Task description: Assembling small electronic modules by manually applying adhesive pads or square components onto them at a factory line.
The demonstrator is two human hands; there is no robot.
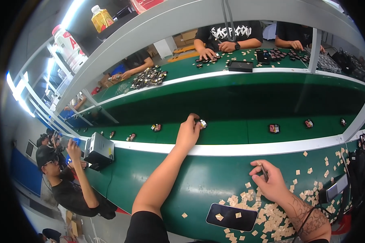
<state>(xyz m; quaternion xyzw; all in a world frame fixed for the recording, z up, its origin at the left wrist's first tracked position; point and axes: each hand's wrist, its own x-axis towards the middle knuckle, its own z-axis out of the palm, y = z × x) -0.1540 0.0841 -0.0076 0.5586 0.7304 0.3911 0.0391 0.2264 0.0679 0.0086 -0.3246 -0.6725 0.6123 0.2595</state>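
1. Green belt [229, 133] lies under the left hand [187, 133], whose fingers pinch narrowly at a small black-and-white part [203, 124] by their tips.
2. Right-hand [270, 183] fingers hold slim tweezers [265, 173]; tan squares [271, 216] scatter beside them.
3. Likely step: moving the part on or off the belt; next probably calls for a steady, light pinch.
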